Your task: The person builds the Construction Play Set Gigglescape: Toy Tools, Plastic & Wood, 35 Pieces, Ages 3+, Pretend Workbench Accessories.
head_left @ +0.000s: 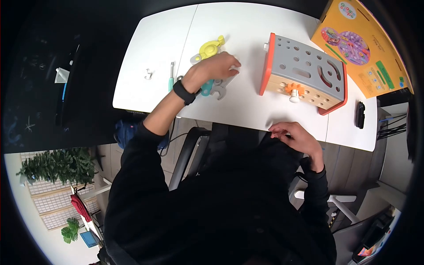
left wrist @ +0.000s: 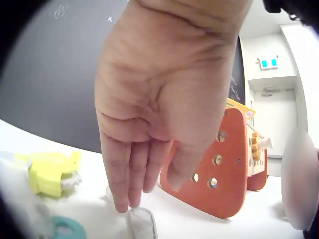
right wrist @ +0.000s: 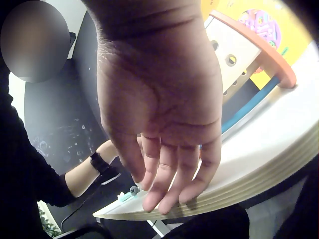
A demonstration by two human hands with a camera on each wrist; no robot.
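My left hand [head_left: 216, 67] reaches over a cluster of toy tools on the white table. In the left wrist view its fingers [left wrist: 138, 169] point down, fairly straight, with the fingertips close above a grey rounded toy piece [left wrist: 143, 224]. A small white piece [left wrist: 109, 193] sits partly hidden behind them. Beside this hand lie a yellow toy piece [head_left: 209, 49], a grey toy wrench [head_left: 219, 91] and a teal toy part [head_left: 206, 87], partly covered by the hand and wrist. My right hand [head_left: 297, 136] rests at the table's front edge, its fingers loosely bent and holding nothing.
A toy workbench [head_left: 304, 66] with a perforated grey top and red ends stands right of centre. An orange gear [head_left: 295, 88] on a white bolt is on its front. Further right are an orange-yellow carton [head_left: 366, 48] and a black object [head_left: 360, 115]. A teal-handled screwdriver [head_left: 171, 77] lies left.
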